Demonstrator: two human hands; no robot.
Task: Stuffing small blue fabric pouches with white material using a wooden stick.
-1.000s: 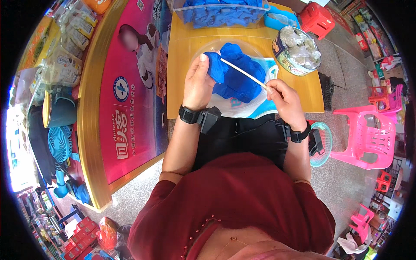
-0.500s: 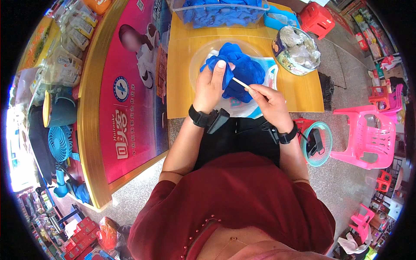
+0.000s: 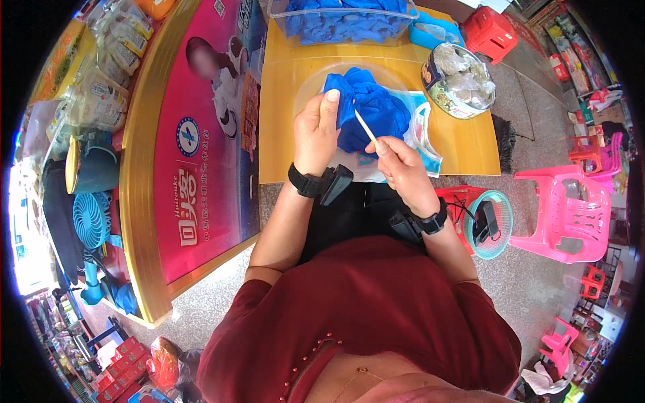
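Observation:
My left hand is closed on a fold of blue cloth, thumb on top. In my right hand a thin pale stick is pinched, slanting up and left so that its far tip meets the cloth near my left thumb. Beneath lies a bunched pile of blue cloth in a clear round tray. A white and teal plastic bag sits under the pile.
At the table's far side stands a clear bin of blue pieces, beside a blue basket. A round tin holds plastic-wrapped contents. A teal basket and pink chair are at right; a counter is at left.
My right hand has moved slightly left and down, and the stick now stands steeper. My left hand has shifted a little left, with the held cloth opened out more.

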